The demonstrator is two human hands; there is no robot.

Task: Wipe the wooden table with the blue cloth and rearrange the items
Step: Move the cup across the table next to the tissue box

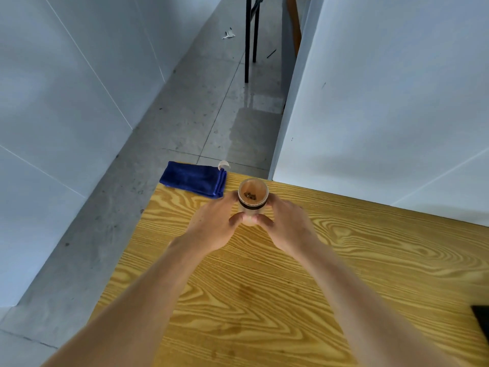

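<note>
— Blue cloth (pixel 194 179)?
— Folded flat at the wooden table (pixel 344 260)'s far-left corner, overhanging the edge.
— Jar (pixel 251 201)?
— Upright, translucent, dark-banded, dark bits inside; just beside the cloth, at its 3 o'clock.

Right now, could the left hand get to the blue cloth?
Probably yes. The left hand is busy gripping the jar, but the cloth lies just beyond it at the table corner, with nothing between.
</note>
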